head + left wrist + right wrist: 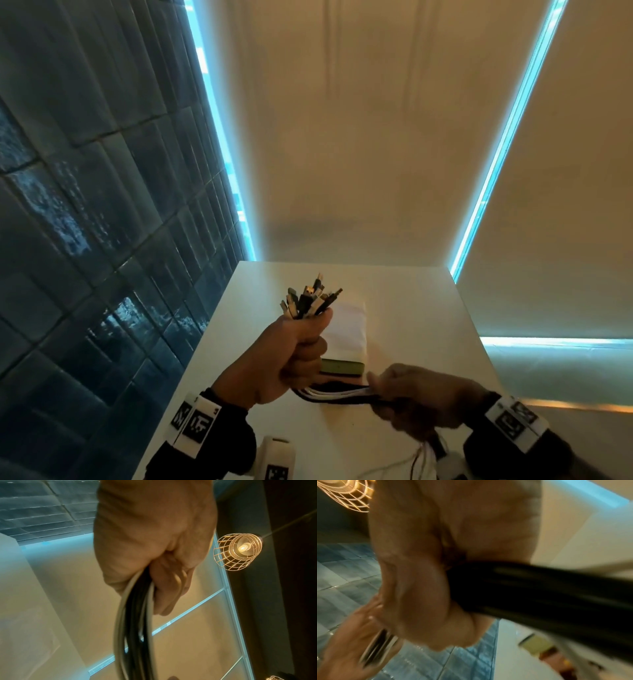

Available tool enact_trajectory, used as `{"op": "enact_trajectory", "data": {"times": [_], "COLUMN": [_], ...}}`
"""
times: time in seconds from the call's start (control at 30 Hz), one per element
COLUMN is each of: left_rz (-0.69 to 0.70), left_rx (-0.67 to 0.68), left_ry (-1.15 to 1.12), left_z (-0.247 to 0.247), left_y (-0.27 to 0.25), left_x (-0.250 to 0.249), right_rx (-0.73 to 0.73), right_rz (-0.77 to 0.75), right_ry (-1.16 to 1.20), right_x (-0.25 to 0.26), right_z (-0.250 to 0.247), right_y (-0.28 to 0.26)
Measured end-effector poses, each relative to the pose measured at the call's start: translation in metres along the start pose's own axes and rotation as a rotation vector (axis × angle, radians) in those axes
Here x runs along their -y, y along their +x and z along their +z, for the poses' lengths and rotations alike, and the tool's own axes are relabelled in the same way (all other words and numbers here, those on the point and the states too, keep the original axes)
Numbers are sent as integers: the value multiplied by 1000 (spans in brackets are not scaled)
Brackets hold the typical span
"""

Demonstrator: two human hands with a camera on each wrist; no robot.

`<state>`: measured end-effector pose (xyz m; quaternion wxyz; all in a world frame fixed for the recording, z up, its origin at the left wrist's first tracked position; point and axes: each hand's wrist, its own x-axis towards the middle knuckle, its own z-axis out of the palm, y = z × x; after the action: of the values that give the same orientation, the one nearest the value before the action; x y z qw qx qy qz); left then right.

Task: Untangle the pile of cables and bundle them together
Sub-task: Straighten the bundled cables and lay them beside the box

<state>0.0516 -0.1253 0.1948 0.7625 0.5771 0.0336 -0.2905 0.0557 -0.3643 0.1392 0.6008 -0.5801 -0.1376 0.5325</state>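
Note:
My left hand [301,346] grips a bunch of black and white cables [339,394] in a fist above the white table [428,325]. Their plug ends [310,301] stick up out of the top of the fist. The cables run out below the fist to the right, into my right hand [421,397], which is curled round them near the table's front. In the left wrist view the cables [135,628] hang down from the curled fingers [164,588]. The right wrist view is blurred and shows dark cables [539,595] leaving the closed hand [423,588].
A white book with a green edge [346,335] lies on the table behind the hands. A tiled wall [85,205] stands to the left and pale blinds [342,137] at the back. A wire-cage lamp [238,551] hangs overhead. Thin loose wires [414,459] trail at the front.

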Motion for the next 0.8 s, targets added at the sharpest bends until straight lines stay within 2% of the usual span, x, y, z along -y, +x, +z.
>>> {"op": "enact_trajectory", "data": {"times": [0.13,0.37,0.53,0.67,0.8], "left_rz": [-31,-102,-112,-158,-93], "left_rx": [-40,-33,-25,-34,-45], "left_ry": [49,162,84,71,155], "left_z": [-1,16,18,14,28], "left_y": [-2,11,12,23,22], "left_x": [10,36,44,72,68], "right_rx": [-105,-297,-294,-257,-296], "right_rz": [-32,-190,-217,-184,-151], "right_ry": [-93,-186,-210,-302,-349], "right_x": [13,36,43,46,49], "right_z": [-25,-24,-21,-14,-13], "right_y": [-22,-22,-20,-19,-15]}}
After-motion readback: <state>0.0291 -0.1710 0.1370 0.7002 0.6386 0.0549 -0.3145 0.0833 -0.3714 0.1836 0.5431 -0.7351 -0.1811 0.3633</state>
